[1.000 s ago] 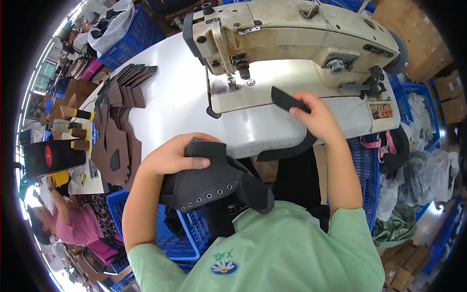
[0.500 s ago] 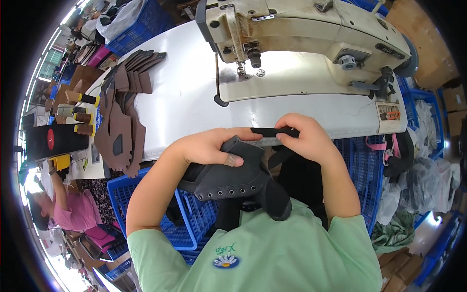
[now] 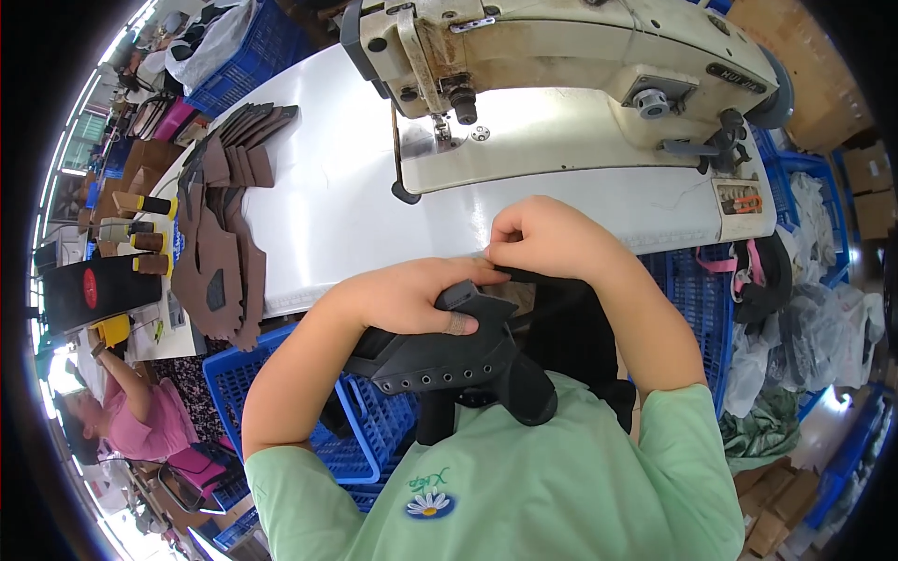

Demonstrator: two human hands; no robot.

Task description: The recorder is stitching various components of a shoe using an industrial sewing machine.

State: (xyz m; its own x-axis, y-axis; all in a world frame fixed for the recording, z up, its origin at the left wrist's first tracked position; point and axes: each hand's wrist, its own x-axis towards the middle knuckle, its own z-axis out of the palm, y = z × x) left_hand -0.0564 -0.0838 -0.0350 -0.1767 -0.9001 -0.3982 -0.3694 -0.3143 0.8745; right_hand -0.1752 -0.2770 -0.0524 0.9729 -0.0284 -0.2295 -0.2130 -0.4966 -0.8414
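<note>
A black shoe upper (image 3: 440,355) with a row of metal eyelets hangs in front of my body, below the table's front edge. My left hand (image 3: 402,294) is closed on it, thumb on the near face and fingers behind, a tan wrap around the thumb. Just to the right, my right hand (image 3: 557,238) pinches with thumb and forefinger close to the left fingertips. A narrow black strip (image 3: 535,278) passes under that hand; its end between the fingers is mostly hidden. Both hands are close together at the table edge.
A cream sewing machine (image 3: 561,61) stands on the white table (image 3: 327,178) beyond my hands. Brown cut pieces (image 3: 210,280) and thread spools (image 3: 150,241) lie at the left. Blue baskets (image 3: 379,449) stand below the edge. A person in pink (image 3: 150,416) sits at far left.
My right hand has moved left, up to the left fingertips; the strip stretched between the hands is now largely covered. The view has shifted slightly, with the machine farther left.
</note>
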